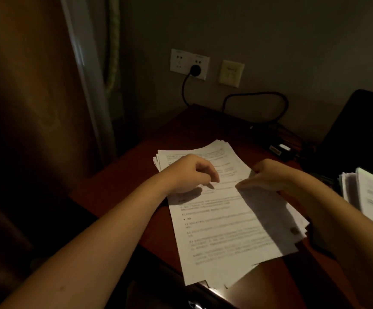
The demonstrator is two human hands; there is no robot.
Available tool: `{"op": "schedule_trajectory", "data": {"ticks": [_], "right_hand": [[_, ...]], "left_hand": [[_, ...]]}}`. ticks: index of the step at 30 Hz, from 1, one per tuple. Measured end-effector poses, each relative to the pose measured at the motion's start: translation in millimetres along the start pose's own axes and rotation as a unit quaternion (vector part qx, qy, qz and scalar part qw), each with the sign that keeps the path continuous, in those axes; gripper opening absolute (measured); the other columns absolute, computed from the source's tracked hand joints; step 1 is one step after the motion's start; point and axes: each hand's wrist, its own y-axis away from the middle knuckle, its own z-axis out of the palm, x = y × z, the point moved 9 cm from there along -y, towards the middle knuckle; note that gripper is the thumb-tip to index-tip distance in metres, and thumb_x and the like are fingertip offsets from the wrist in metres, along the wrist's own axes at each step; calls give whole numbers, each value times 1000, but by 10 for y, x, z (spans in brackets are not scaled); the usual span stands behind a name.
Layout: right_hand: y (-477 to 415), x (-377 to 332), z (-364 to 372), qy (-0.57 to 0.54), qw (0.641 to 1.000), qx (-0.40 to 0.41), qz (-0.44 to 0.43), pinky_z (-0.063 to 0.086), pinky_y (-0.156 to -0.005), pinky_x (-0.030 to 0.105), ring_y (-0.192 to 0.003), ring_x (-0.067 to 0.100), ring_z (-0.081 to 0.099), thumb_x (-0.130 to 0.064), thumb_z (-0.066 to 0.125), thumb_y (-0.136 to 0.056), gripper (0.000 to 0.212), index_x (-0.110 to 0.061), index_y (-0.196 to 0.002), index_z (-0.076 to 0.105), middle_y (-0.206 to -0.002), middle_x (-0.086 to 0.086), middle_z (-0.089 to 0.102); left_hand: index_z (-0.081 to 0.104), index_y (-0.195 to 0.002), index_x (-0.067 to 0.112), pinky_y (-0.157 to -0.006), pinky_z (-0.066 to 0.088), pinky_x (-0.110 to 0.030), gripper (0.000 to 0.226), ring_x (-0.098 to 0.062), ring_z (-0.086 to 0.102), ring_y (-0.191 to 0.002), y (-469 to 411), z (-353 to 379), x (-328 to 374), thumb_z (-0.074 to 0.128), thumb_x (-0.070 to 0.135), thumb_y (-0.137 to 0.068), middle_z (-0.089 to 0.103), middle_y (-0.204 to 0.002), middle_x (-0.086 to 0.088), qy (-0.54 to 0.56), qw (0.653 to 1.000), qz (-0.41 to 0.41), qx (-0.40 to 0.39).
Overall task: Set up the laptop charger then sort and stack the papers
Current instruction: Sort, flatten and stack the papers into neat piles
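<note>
A loose stack of printed white papers [223, 221] lies on the dark red desk [123, 175], its near end hanging over the front edge. My left hand [190, 172] rests on the top sheet with its fingers curled under and nothing held. At the stack's right edge my right hand [277, 177] pinches the top sheet, whose right side is lifted. A black plug [195, 69] sits in the wall socket, and its cable [256, 94] loops down to the charger brick [280, 149] by the laptop [359, 132].
A second pile of papers [370, 197] lies at the right edge, partly out of view. A brown curtain [32, 97] hangs at the left. A cream wall switch [231, 73] is beside the socket plate.
</note>
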Motion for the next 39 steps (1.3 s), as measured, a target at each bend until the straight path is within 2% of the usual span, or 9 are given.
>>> {"op": "schedule_trajectory", "data": {"ticks": [4, 9, 14, 18, 21, 26, 30, 34, 39], "right_hand": [[256, 145, -38, -105, 992, 65, -14, 57, -67, 31, -81, 17, 68, -30, 84, -78, 25, -20, -93, 66, -92, 0, 70], [531, 389, -10, -257, 955, 140, -48, 55, -49, 24, -60, 8, 71, -33, 69, -94, 20, -16, -84, 73, -77, -5, 74], [598, 563, 77, -374, 909, 179, -42, 59, -62, 34, -72, 17, 73, -36, 52, -103, 31, -12, -93, 69, -80, -1, 75], [594, 616, 173, -492, 859, 138, -41, 58, -66, 29, -78, 15, 76, -36, 47, -105, 33, -12, -99, 69, -88, 1, 78], [569, 662, 173, -540, 830, 132, -49, 56, -65, 26, -78, 13, 76, -32, 46, -106, 28, -15, -102, 68, -86, -5, 78], [532, 704, 224, -551, 820, 139, -67, 57, -74, 30, -91, 9, 74, -22, 58, -101, 17, -28, -114, 67, -105, -13, 76], [540, 786, 219, -535, 819, 203, -45, 60, -82, 37, -95, 12, 73, -23, 67, -95, 21, -26, -116, 70, -109, -9, 76], [579, 789, 184, -542, 809, 225, -42, 56, -69, 25, -87, 9, 74, -22, 62, -99, 13, -27, -108, 70, -97, -12, 76], [544, 833, 232, -572, 796, 195, -18, 59, -86, 43, -93, 20, 75, -30, 58, -101, 20, -17, -111, 70, -100, -2, 78]], "left_hand": [[75, -90, 20, -94, 57, -42, 23, -12, 68, -104, -111, 67, 76, 59, 4, -91, 68, -113, 3, 29, 997, 28, 64], [66, -121, 28, -115, 29, -39, 33, -19, 37, -139, 132, -504, 146, 57, 20, -90, 51, -140, 0, -105, 913, 110, 377], [14, -160, 29, -106, 38, -33, 78, -21, 37, -143, 61, -442, -349, 62, 22, -99, 28, -163, 0, 242, 924, -86, 284], [32, -156, 18, -108, 46, -47, 66, -27, 58, -125, 18, -305, -422, 63, 26, -98, 58, -141, -11, 387, 888, -119, 217], [72, -118, 10, -96, 55, -45, 26, -29, 69, -106, 38, -276, -344, 58, 23, -101, 75, -108, -11, 367, 904, -116, 187], [73, -102, 6, -91, 57, -49, 18, -33, 71, -103, 81, -339, -347, 66, 20, -94, 76, -102, -13, 371, 896, -120, 214], [70, -108, 8, -82, 60, -49, 20, -30, 74, -95, 102, -390, -312, 71, 15, -88, 76, -104, -13, 382, 888, -101, 236], [67, -120, 13, -81, 59, -49, 27, -32, 73, -97, 105, -375, -267, 66, 22, -94, 76, -107, -12, 401, 886, -83, 216], [68, -114, -4, -83, 55, -55, 38, -41, 68, -91, 112, -336, -255, 66, 27, -94, 72, -102, -23, 404, 887, -88, 206]]}}
